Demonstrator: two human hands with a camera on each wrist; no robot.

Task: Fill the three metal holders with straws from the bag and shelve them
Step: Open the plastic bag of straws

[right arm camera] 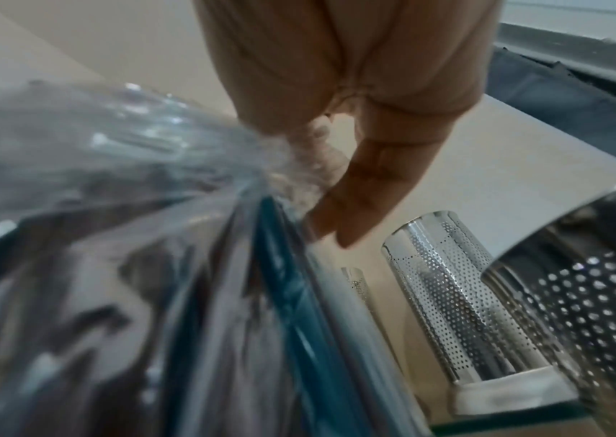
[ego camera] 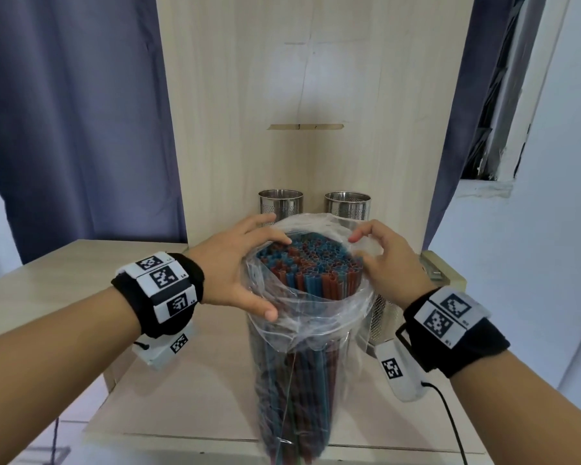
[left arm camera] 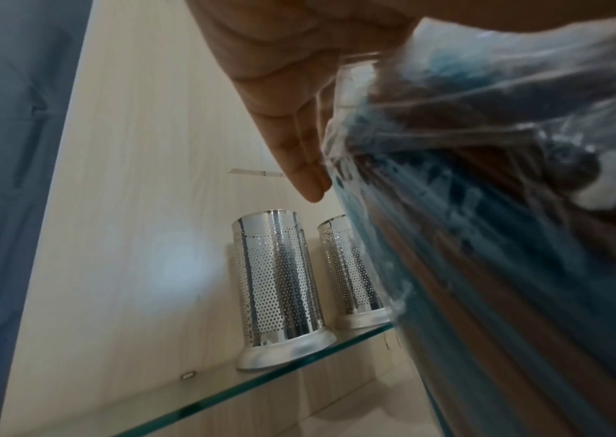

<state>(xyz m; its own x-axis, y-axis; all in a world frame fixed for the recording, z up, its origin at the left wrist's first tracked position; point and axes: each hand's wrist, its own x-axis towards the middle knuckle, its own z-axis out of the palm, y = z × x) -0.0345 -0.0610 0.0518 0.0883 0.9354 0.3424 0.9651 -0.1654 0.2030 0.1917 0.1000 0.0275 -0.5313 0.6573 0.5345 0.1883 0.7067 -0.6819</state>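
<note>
A clear plastic bag (ego camera: 302, 330) packed with red and blue straws (ego camera: 311, 260) stands upright in the middle, its mouth open. My left hand (ego camera: 245, 273) grips the bag's left rim, thumb in front and fingers over the far edge. My right hand (ego camera: 378, 260) pinches the plastic at the right rim. Two empty perforated metal holders (ego camera: 280, 206) (ego camera: 348, 204) stand behind the bag. A third holder (ego camera: 383, 317) is partly hidden behind the bag and my right wrist. The left wrist view has my left hand (left arm camera: 298, 124) along the bag (left arm camera: 485, 221). In the right wrist view my right hand (right arm camera: 358, 153) is on the plastic (right arm camera: 130, 236).
The holders (left arm camera: 280, 289) (right arm camera: 459, 310) rest on a glass shelf (left arm camera: 261, 381) inside a pale wooden cabinet (ego camera: 309, 78). Blue curtains (ego camera: 74, 112) hang on both sides. A lower wooden surface (ego camera: 47, 280) lies at the left. A black cable (ego camera: 450, 424) trails from my right wrist.
</note>
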